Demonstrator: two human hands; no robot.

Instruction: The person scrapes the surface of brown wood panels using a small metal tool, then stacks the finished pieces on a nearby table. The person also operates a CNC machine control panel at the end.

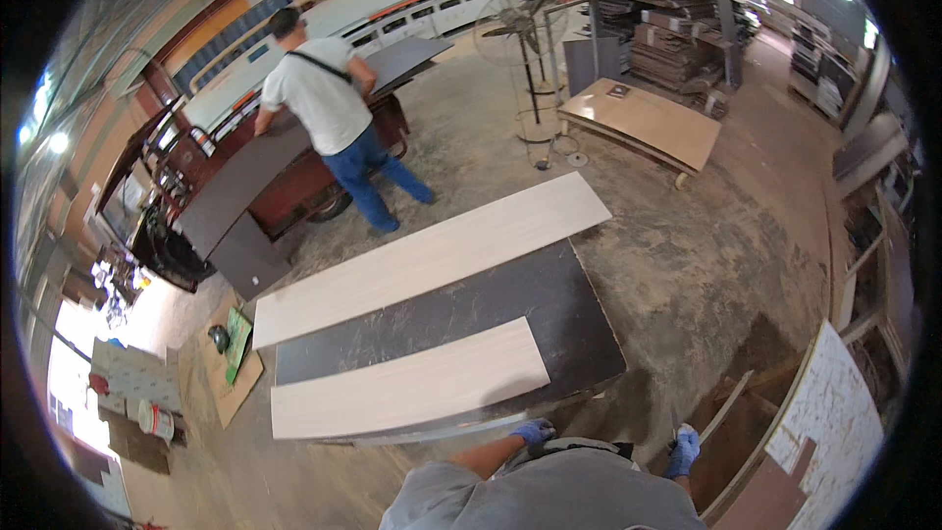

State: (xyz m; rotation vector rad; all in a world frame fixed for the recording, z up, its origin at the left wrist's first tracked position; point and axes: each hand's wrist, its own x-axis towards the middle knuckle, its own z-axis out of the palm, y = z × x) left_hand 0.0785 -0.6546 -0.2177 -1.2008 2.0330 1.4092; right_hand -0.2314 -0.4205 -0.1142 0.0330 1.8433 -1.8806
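Observation:
My left hand (535, 431), in a blue glove, is by my waist at the near edge of the stacked boards. Its fingers are too small to read. To the right, my right hand (684, 450), also gloved, is closed around something small and dark that I cannot make out. A narrow pale strip (729, 404) lies just beyond it. In front of me, a short pale panel (407, 380) and a longer pale panel (432, 260) rest on a dark board (579, 319), the short one nearer to me.
A co-worker (319, 88) stands at a red cart (285, 191) bearing dark panels. A standing fan (530, 59) and a low tan table (643, 126) are beyond the boards. Stacked boards (677, 49) rise behind. A speckled board (829, 422) leans at right; cardboard (231, 383) lies at left.

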